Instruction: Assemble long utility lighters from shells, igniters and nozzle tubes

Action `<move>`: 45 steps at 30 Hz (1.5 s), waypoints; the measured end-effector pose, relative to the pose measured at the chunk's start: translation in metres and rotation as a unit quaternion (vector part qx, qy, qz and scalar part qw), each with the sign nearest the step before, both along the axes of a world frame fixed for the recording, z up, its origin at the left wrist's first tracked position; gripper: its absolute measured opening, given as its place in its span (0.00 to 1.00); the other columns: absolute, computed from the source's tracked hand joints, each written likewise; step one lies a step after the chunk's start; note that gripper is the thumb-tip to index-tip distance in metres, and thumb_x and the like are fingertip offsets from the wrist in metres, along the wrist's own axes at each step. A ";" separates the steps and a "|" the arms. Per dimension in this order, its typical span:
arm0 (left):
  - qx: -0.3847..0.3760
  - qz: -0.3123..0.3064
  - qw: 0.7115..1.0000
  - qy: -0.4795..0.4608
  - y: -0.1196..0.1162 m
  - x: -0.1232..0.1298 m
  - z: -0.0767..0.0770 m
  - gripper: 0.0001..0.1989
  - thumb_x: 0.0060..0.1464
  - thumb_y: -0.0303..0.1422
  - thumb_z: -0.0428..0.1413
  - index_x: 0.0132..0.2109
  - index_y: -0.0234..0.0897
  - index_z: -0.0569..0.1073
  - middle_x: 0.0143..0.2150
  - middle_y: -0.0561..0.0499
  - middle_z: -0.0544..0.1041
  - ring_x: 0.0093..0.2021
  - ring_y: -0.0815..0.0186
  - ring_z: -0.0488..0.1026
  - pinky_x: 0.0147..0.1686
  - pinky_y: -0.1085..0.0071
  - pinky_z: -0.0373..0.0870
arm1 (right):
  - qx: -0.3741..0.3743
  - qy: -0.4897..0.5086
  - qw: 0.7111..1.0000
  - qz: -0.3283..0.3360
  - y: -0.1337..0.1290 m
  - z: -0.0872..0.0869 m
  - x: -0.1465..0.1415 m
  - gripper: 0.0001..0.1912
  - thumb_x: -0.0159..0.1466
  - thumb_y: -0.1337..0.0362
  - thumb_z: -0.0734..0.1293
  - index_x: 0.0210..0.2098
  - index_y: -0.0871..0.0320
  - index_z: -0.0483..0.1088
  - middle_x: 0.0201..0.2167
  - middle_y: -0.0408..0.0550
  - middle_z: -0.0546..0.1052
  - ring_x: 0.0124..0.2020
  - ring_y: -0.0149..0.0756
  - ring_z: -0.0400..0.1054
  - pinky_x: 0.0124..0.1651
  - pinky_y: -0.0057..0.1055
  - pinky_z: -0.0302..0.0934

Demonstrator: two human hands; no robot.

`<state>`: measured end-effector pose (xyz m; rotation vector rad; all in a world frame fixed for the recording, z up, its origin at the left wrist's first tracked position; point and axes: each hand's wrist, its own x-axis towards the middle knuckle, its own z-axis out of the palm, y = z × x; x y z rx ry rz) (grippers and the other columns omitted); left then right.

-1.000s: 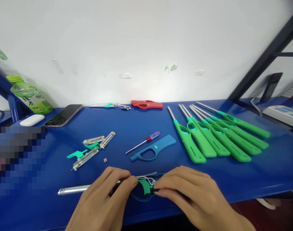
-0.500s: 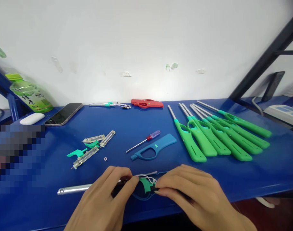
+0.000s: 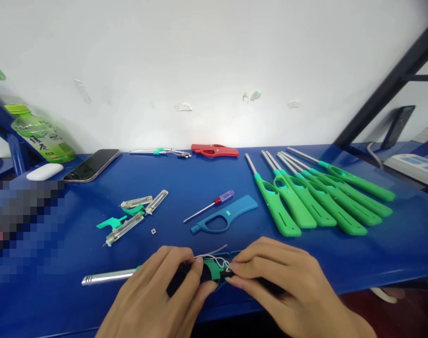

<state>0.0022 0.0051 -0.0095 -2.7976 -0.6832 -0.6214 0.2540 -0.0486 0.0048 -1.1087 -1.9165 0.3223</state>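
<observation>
Near the front edge lies a partly assembled gas lighter with a silver metal tube, an open blue handle half and a green trigger. My left hand is closed around the tube end and trigger area, its thumb and fingertips at the trigger. With thumb and fingers pinched, my right hand grips a small black part at the right of the trigger. Thin white wires loop between both hands' fingertips. My hands hide much of the handle half.
Beyond my hands lie a loose blue handle half and a screwdriver. Clear gas tanks and green triggers sit left, several green lighters right. A red handle, phone and bottle are farther back.
My left thumb and fingertips have shifted right and down over the trigger. The white wires bunch up more by my right fingertips, which stay pinched in nearly the same place.
</observation>
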 end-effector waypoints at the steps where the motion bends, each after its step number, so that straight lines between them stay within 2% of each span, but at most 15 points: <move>1: 0.010 -0.001 1.000 0.007 0.000 -0.002 -0.002 0.13 0.72 0.33 0.51 0.53 0.42 0.80 0.48 0.46 0.79 0.46 0.57 0.78 0.41 0.62 0.81 | -0.004 0.003 1.000 -0.005 0.000 0.001 0.000 0.04 0.69 0.71 0.72 0.40 0.56 0.79 0.37 0.43 0.83 0.37 0.32 0.78 0.42 0.25 0.73; 6: 0.019 0.007 1.000 0.013 -0.002 -0.007 -0.005 0.13 0.72 0.33 0.51 0.53 0.43 0.80 0.49 0.46 0.80 0.47 0.56 0.78 0.42 0.60 0.82 | -0.016 -0.004 0.999 -0.050 0.000 0.002 0.002 0.04 0.67 0.70 0.74 0.38 0.54 0.80 0.38 0.41 0.82 0.38 0.31 0.78 0.45 0.24 0.72; 11: 0.026 0.013 0.999 0.016 -0.003 -0.002 -0.003 0.13 0.72 0.33 0.51 0.54 0.43 0.80 0.48 0.46 0.80 0.46 0.57 0.78 0.42 0.61 0.82 | -0.020 -0.008 1.000 -0.021 0.000 -0.001 0.004 0.05 0.69 0.72 0.72 0.39 0.55 0.79 0.38 0.42 0.81 0.37 0.29 0.76 0.44 0.22 0.71; 16: 0.031 0.024 0.999 0.000 -0.005 0.001 -0.001 0.13 0.72 0.33 0.51 0.53 0.43 0.80 0.48 0.46 0.80 0.47 0.57 0.78 0.43 0.61 0.81 | 0.005 -0.080 0.997 -0.014 -0.003 -0.003 0.003 0.07 0.73 0.69 0.68 0.39 0.56 0.78 0.39 0.46 0.80 0.36 0.33 0.74 0.42 0.28 0.70; 23: 0.025 0.022 0.999 -0.007 -0.006 0.002 -0.002 0.13 0.72 0.31 0.50 0.52 0.42 0.80 0.50 0.47 0.80 0.49 0.55 0.77 0.45 0.58 0.81 | 0.037 -0.142 0.989 -0.030 -0.007 0.000 0.001 0.07 0.73 0.69 0.66 0.41 0.56 0.77 0.40 0.47 0.81 0.36 0.36 0.74 0.46 0.34 0.71; 29: 0.015 0.028 0.999 -0.016 -0.006 0.006 0.003 0.11 0.72 0.31 0.51 0.51 0.40 0.79 0.47 0.47 0.80 0.46 0.57 0.77 0.43 0.60 0.80 | 0.068 -0.185 0.979 -0.054 -0.013 -0.005 0.005 0.10 0.74 0.69 0.65 0.49 0.56 0.78 0.46 0.48 0.83 0.42 0.39 0.77 0.52 0.38 0.70; 36: 0.016 0.019 0.999 -0.022 -0.007 0.006 0.001 0.10 0.71 0.30 0.52 0.51 0.38 0.79 0.46 0.47 0.79 0.46 0.56 0.76 0.42 0.59 0.79 | 0.090 -0.211 0.972 -0.043 -0.013 -0.005 0.011 0.11 0.75 0.68 0.65 0.52 0.56 0.78 0.49 0.47 0.83 0.44 0.37 0.78 0.53 0.37 0.69; 40: 0.008 0.030 0.998 -0.056 -0.008 0.012 0.004 0.09 0.72 0.29 0.51 0.50 0.36 0.77 0.47 0.45 0.78 0.48 0.57 0.75 0.45 0.60 0.77 | 0.099 -0.215 0.970 -0.056 -0.015 -0.003 0.010 0.13 0.78 0.67 0.61 0.49 0.56 0.79 0.47 0.43 0.84 0.42 0.36 0.78 0.50 0.36 0.69; 45: -0.023 0.027 0.996 -0.081 -0.008 0.016 0.003 0.08 0.71 0.27 0.52 0.51 0.35 0.75 0.47 0.45 0.77 0.47 0.58 0.75 0.47 0.60 0.77 | 0.096 -0.233 0.965 -0.065 -0.016 -0.001 0.007 0.16 0.79 0.67 0.58 0.50 0.55 0.78 0.48 0.41 0.84 0.42 0.35 0.78 0.51 0.36 0.68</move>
